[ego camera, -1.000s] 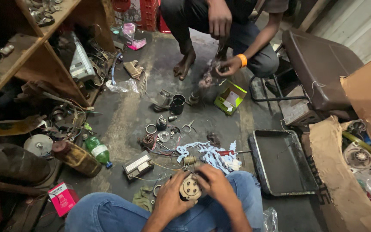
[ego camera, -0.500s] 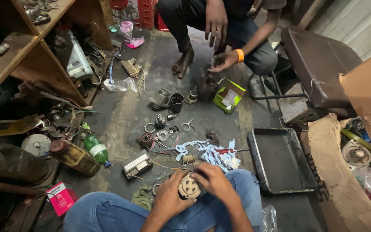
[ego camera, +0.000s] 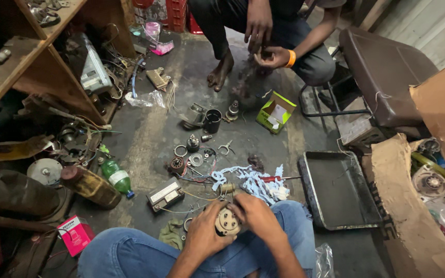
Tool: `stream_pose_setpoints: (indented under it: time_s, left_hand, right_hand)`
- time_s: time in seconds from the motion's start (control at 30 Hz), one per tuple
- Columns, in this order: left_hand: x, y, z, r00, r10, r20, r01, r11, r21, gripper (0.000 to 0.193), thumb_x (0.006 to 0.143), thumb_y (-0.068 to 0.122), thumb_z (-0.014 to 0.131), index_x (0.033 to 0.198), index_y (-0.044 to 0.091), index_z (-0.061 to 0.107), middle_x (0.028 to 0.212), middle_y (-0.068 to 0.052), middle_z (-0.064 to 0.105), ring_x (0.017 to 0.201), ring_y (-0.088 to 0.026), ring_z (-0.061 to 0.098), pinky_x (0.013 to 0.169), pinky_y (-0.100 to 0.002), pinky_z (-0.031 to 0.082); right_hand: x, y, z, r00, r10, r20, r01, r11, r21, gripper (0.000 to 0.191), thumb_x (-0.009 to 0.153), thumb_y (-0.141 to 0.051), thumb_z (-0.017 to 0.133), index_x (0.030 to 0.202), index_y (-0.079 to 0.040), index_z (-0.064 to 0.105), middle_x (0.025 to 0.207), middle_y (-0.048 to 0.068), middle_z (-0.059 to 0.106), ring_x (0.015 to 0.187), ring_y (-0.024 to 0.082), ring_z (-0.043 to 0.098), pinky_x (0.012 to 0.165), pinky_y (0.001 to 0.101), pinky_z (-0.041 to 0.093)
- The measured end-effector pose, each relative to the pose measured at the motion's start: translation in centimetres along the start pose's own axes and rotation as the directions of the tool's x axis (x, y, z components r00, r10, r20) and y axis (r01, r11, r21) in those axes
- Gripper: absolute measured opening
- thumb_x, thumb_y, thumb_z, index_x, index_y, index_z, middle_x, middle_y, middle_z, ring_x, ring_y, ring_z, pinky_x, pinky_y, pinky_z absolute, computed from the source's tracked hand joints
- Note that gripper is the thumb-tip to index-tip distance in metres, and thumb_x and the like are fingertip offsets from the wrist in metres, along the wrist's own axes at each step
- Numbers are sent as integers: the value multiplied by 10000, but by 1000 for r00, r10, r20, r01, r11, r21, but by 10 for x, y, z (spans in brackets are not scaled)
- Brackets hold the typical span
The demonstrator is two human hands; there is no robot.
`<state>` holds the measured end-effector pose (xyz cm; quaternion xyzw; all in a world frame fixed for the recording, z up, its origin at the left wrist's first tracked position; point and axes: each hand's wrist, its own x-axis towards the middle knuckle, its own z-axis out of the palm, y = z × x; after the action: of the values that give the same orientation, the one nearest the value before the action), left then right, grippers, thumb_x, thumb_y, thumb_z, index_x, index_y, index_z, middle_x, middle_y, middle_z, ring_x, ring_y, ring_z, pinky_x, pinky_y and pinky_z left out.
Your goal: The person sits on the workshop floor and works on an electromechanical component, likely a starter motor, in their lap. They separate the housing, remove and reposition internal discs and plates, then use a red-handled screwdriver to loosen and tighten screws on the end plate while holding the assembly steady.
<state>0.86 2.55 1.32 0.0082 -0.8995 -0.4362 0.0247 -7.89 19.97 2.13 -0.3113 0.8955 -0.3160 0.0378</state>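
My left hand [ego camera: 203, 232] and my right hand [ego camera: 255, 215] both grip a small round beige motor part [ego camera: 227, 223] with dark holes, held over my blue-jeaned knees [ego camera: 130, 252]. The left hand cups it from the left; the right hand's fingers press on its top right edge. Just beyond my hands lie a blue-and-white rag [ego camera: 253, 181], a red-handled screwdriver [ego camera: 273, 178] and a small black box-shaped unit with wires [ego camera: 165, 194].
Rings, bearings and a black cup [ego camera: 212, 120] are scattered on the concrete floor. A black metal tray [ego camera: 338, 190] sits to the right, a green bottle [ego camera: 117, 177] and cluttered wooden shelves [ego camera: 32, 67] to the left. A seated person [ego camera: 274, 54] opposite handles a dark part beside a green box [ego camera: 275, 112].
The person opposite has raised both hands with a dark part off the floor. My hands stay on the round part, turning it slightly.
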Motion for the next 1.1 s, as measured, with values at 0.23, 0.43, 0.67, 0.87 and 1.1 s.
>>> stream_pose_setpoints:
  time_s: [0.23,0.43,0.67,0.87,1.1]
  left_hand:
    - [0,4,-3,1000,10,10,-9,1000,-26,923,544,291,942,1359,151,529,1352,-103,603,1199,-362,609,954,-478,510]
    - [0,5,-4,1000,-21,22,22,999,-33,913,546,285,942,1353,158,536,1327,-93,620,1193,-352,619,960,-472,511]
    - [0,7,-5,1000,-7,13,7,999,-43,905,546,287,933,1352,162,542,1322,-97,623,1180,-356,626,946,-473,520]
    - [0,6,-4,1000,-11,7,11,999,-35,874,558,307,929,1332,164,549,1301,-95,636,1161,-352,641,928,-472,530]
    - [0,3,-3,1000,-4,-18,4,999,-34,865,566,326,919,1323,148,540,1302,-100,632,1150,-360,644,916,-482,532]
  right_hand:
    - [-3,3,-9,976,-203,-78,212,968,132,264,876,-167,708,1100,-28,687,986,178,717,915,388,685,789,457,542]
    - [-3,7,-4,986,-163,-32,166,980,108,225,892,-162,719,1068,-23,697,974,171,725,923,379,693,807,442,551]
    - [2,1,-12,982,-185,-29,187,977,104,201,887,-178,737,1002,-19,694,918,166,712,871,381,689,758,447,555]
    - [6,-15,-21,989,-146,-16,146,989,-13,211,832,-189,746,883,-9,649,858,174,633,792,406,644,663,487,518]
    - [14,-12,-8,999,-18,29,23,983,-180,244,849,-239,741,854,-24,626,860,206,649,811,441,644,703,529,508]
